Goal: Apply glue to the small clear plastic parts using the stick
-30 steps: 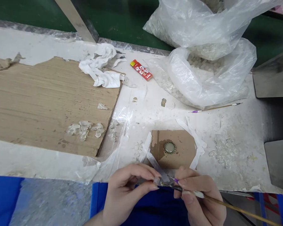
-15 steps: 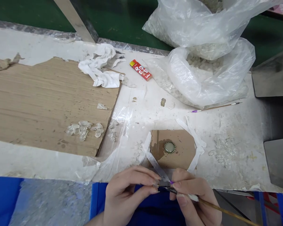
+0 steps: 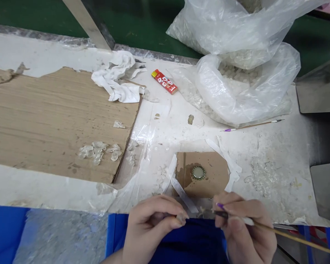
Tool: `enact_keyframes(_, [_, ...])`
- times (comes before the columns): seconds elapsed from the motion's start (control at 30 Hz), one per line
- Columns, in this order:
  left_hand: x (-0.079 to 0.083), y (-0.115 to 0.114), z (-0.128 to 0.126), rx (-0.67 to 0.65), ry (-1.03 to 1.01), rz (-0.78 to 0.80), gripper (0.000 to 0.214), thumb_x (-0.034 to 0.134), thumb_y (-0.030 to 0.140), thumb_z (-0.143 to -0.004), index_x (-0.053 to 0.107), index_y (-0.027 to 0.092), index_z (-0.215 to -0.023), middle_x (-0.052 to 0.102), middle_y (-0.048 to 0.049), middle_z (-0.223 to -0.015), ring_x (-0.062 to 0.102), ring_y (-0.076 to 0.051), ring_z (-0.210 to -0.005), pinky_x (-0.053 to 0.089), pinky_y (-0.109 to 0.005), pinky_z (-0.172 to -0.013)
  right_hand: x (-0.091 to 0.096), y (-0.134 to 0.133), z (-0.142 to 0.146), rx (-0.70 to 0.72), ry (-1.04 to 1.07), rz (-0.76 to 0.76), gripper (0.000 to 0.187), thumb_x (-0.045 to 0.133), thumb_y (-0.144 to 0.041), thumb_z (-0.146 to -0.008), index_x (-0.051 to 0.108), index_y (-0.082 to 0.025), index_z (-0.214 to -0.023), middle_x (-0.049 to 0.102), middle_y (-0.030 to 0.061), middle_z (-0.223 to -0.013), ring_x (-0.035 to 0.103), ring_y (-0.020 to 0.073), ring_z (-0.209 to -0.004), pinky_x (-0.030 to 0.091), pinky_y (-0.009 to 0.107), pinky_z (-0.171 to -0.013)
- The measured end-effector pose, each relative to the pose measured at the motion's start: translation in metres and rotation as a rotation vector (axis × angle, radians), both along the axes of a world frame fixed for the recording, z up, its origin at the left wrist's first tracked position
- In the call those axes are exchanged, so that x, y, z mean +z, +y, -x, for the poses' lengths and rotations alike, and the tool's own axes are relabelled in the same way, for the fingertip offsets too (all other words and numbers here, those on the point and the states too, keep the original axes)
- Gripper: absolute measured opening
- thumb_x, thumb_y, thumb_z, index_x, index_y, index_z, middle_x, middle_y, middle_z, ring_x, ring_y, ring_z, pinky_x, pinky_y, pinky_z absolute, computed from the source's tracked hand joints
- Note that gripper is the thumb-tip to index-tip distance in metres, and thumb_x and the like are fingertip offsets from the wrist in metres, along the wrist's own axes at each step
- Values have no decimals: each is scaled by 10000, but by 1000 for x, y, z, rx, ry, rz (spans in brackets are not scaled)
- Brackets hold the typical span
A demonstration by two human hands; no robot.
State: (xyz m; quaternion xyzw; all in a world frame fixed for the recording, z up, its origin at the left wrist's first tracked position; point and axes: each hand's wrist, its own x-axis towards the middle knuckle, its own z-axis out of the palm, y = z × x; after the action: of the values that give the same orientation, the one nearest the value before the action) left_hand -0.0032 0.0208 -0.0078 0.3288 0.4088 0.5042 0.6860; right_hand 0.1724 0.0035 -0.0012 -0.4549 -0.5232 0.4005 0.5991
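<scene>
My left hand (image 3: 150,225) is at the table's near edge, thumb and forefinger pinched on a small clear piece that I can barely make out. My right hand (image 3: 244,227) is a little to its right, closed round a thin brush (image 3: 288,236) whose wooden handle runs out to the lower right and whose dark tip points left toward the left fingers. Just beyond both hands a bottle cap (image 3: 198,172) sits on a bare brown cardboard patch (image 3: 214,174).
Clear plastic bags (image 3: 244,73) full of small clear pieces fill the far right. A second brush (image 3: 253,125) lies before them. A red lighter (image 3: 165,81) and white rag (image 3: 118,79) lie farther back. Loose clear pieces (image 3: 97,151) rest on cardboard at left, more (image 3: 261,176) at right.
My hands have drawn apart: the right hand moved right with the brush, and its tip no longer touches the piece pinched in my left fingers.
</scene>
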Motion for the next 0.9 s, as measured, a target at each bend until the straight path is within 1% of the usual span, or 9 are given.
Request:
enact_keyframes(0.07, [-1,3,-4,-15,-128,127,114,938,357,-790,881,258,-788,814,-42,-622,725,-151,-490,604,-196,-481,-7,3,-5,-75,-68,-1,196,527,-165,-1045,673,-249,-1146,654,21,-721,624,189,-593,530,303,-513])
enact_keyframes(0.13, [-2,5,-6,-43,-183,198,192,940,415,-776,868,237,-756,781,-34,-565,662,-116,-423,544,-168,-430,-15,8,-10,-115,-231,-7,217,559,-126,-1022,657,-252,-1169,688,36,-816,669,192,-665,553,296,-548])
enact_keyframes(0.27, [-4,6,-7,-107,-246,280,266,961,425,-747,833,193,-721,765,-32,-587,639,-89,-442,514,-148,-457,-24,20,-15,-111,-541,-51,256,569,-80,-991,634,-263,-1157,706,47,-901,723,209,-766,599,304,-620])
enact_keyframes(0.4, [-5,4,-7,-133,-307,327,266,958,397,-763,810,178,-745,769,-27,-651,652,-76,-490,514,-136,-502,-24,25,-15,-46,-629,-78,290,544,-35,-977,603,-261,-1149,670,22,-831,688,193,-688,565,279,-556])
enact_keyframes(0.5, [-8,1,-8,-144,-362,330,228,936,388,-798,805,201,-797,744,3,-609,626,-57,-457,479,-109,-480,-21,21,-13,-68,-539,-83,289,532,-44,-991,610,-265,-1161,669,33,-851,670,191,-689,562,289,-564])
enact_keyframes(0.6, [-11,-1,-10,-146,-406,333,180,912,371,-833,813,222,-816,756,10,-617,624,-43,-452,469,-87,-476,-14,11,-9,-72,-271,-35,211,508,-120,-1040,632,-258,-1141,635,28,-816,631,184,-681,544,286,-556])
enact_keyframes(0.7, [-13,-2,-10,-154,-436,341,160,892,364,-858,821,226,-820,763,9,-630,628,-36,-461,470,-77,-485,-7,4,-3,24,-40,10,152,491,-208,-1068,636,-249,-1092,540,-12,-698,529,161,-578,474,266,-495])
enact_keyframes(0.8, [-13,-2,-10,-166,-450,347,159,883,356,-869,820,215,-827,754,9,-630,620,-33,-463,467,-78,-490,-1,3,3,137,30,15,164,479,-231,-1071,632,-255,-1126,536,-18,-686,488,145,-531,454,266,-495])
enact_keyframes(0.9, [-14,-3,-11,-171,-456,345,193,884,360,-867,805,190,-821,733,8,-622,602,-38,-458,454,-88,-480,1,3,5,166,53,58,177,479,-248,-1073,633,-278,-1155,546,-12,-694,485,151,-536,431,270,-504])
